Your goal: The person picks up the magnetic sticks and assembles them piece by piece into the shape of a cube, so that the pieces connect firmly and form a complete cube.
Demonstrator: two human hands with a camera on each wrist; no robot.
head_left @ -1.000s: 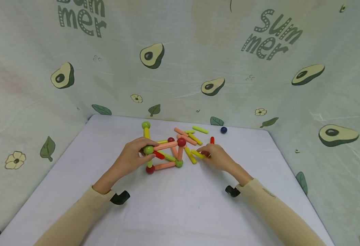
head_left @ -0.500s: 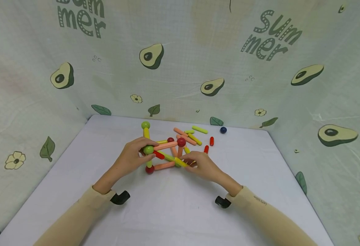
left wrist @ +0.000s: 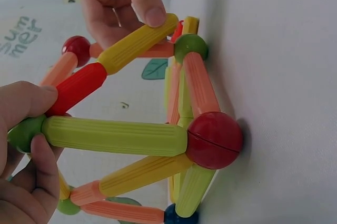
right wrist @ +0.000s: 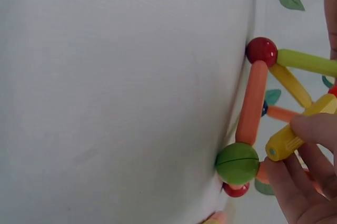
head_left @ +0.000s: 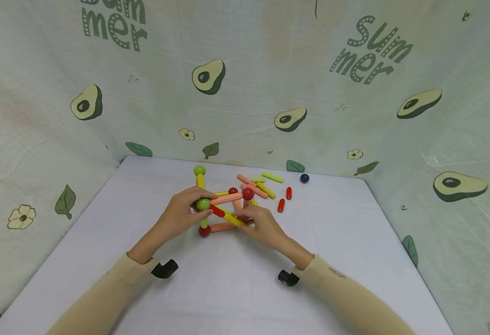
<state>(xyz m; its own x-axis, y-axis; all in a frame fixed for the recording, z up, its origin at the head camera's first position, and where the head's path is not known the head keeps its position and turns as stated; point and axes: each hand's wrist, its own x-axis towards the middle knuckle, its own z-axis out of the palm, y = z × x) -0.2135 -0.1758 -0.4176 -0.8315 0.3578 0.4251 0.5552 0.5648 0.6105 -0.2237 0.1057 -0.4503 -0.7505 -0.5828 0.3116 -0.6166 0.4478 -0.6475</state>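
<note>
A frame of magnetic building rods and balls stands on the table under both hands. My left hand (head_left: 186, 207) grips its near upper green ball (head_left: 203, 204); a short red rod (left wrist: 79, 88) and a lime rod (left wrist: 116, 136) run out from that ball. Between thumb and fingers, my right hand (head_left: 263, 225) pinches a yellow rod (left wrist: 138, 44) near its outer end. The yellow rod's other end meets the tip of the red rod, in line with it. Below the yellow rod is a lower green ball (right wrist: 237, 163), joined by a salmon rod (right wrist: 251, 103) to a red ball (right wrist: 261, 51).
Behind the frame lie loose rods, among them a lime rod (head_left: 272, 177) and a yellow rod (head_left: 266, 190). Two short red rods (head_left: 281, 205) lie to the right, and a dark blue ball (head_left: 305, 178) sits farther back. A patterned cloth (head_left: 245, 139) hangs behind the table.
My right hand has carried the yellow rod leftward from the loose pieces to the red rod's end, leaving the two short red rods uncovered. My left hand has kept its grip on the frame.
</note>
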